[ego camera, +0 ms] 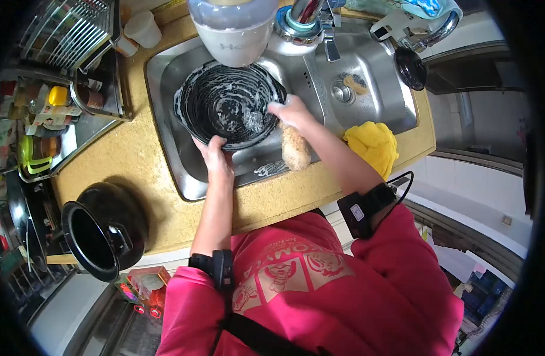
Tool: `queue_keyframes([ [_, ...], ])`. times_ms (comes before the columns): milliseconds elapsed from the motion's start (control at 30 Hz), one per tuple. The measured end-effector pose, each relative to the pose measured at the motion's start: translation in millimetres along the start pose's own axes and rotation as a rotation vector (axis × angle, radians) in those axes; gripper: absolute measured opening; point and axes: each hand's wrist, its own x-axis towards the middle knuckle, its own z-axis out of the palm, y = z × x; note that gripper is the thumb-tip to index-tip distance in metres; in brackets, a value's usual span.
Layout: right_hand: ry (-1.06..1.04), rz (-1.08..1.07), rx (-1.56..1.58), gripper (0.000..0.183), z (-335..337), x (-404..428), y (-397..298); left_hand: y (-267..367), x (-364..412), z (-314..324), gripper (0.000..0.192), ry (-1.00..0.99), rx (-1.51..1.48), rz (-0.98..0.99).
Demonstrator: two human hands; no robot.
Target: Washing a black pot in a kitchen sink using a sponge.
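A black ribbed bowl-shaped vessel (225,104), streaked with white suds, is tilted in the left basin of the steel sink (165,147). My left hand (214,151) grips its near rim, thumb on the edge. At the right rim is my right hand (291,113), with suds on its fingers; its grip is partly hidden. A fibrous loofah sponge (295,149) lies just below that hand, across the sink's front edge, and I cannot tell whether they touch. A foamy wad (253,120) sits inside the vessel.
A faucet with a white filter housing (236,38) overhangs the basin. A yellow cloth (372,144) lies at the front right edge. Left on the counter is a black pot (105,227), with a spice rack (72,120) behind it. A black lid (410,69) stands at the right.
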Motion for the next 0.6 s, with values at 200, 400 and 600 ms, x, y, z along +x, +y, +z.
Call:
queue_keyframes([
  [200,0.203,-0.142,-0.598,0.049,-20.3,-8.9,-53.7,-10.1,21.5,-34.0,0.055,0.010,-0.245,-0.236],
  [400,0.111,-0.317,-1.017,0.046,-31.5,-30.2,-116.0,2.7,20.9,-30.3,0.039,0.102,-0.297,-0.127],
  [600,-0.210,-0.804,-1.106,0.041,26.0,-29.3,-106.6,-5.5,23.3,-36.0,0.026,0.084,-0.217,-0.045],
])
